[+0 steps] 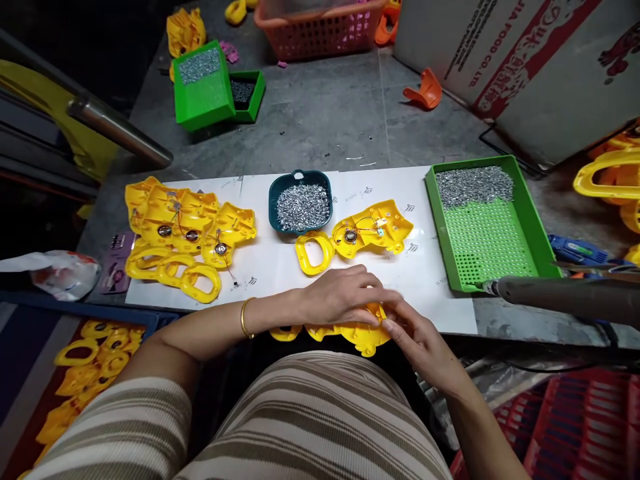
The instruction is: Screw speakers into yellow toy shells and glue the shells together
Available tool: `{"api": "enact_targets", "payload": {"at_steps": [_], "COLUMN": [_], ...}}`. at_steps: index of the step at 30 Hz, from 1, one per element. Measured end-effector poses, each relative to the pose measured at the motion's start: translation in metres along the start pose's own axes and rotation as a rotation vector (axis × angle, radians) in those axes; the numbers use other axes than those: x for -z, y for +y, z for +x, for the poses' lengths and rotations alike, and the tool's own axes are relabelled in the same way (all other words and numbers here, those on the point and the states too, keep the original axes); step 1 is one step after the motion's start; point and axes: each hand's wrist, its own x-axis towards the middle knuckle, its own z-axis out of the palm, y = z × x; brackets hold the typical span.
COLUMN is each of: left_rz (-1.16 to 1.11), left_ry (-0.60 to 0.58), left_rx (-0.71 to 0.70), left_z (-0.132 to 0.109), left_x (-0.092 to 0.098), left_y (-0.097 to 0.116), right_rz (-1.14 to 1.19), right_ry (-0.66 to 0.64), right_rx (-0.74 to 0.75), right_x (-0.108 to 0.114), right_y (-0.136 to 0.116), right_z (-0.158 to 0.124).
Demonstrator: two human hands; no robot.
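My left hand (pixel 340 293) lies palm-down on a yellow plastic shell (pixel 350 331) at the near edge of the white sheet (pixel 430 280), pressing it down. My right hand (pixel 420 337) grips the same shell from its right side, fingers touching the left hand's fingertips. Most of the shell is hidden under both hands. Just beyond them lies another yellow shell (pixel 373 230) with wires and a small round speaker inside. A dark teal bowl (pixel 301 203) full of small screws stands behind it.
A pile of yellow shells (pixel 183 233) sits left on the sheet. A green tray (pixel 485 223) with screws stands right, a hanging screwdriver (pixel 560 293) in front of it. Green boxes (pixel 215 87), an orange basket (pixel 320 27) and a cardboard box (pixel 530 60) lie farther back.
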Motion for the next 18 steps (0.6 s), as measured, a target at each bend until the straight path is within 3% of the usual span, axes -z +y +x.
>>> {"api": "enact_targets", "payload": {"at_steps": [3, 8, 14, 16, 18], "left_rz": [0.085, 0.202, 0.221, 0.267, 0.362], "left_ry": [-0.034, 0.045, 0.073, 0.172, 0.337], "left_rx": [-0.134, -0.304, -0.195, -0.047, 0.223], "left_z": [0.006, 0.024, 0.029, 0.020, 0.009], "left_x": [-0.002, -0.014, -0.009, 0.001, 0.010], "left_y": [-0.011, -0.026, -0.038, -0.044, -0.051], "right_rz": [0.036, 0.065, -0.142, -0.284, -0.407], "right_ry": [-0.071, 0.015, 0.029, 0.119, 0.246], "right_rx": [-0.024, -0.020, 0.059, 0.107, 0.173], "right_x": [0.004, 0.014, 0.026, 0.031, 0.035], "right_y": [-0.003, 0.005, 0.007, -0.003, -0.019], "right_z": [0.002, 0.010, 0.025, 0.029, 0.038]}}
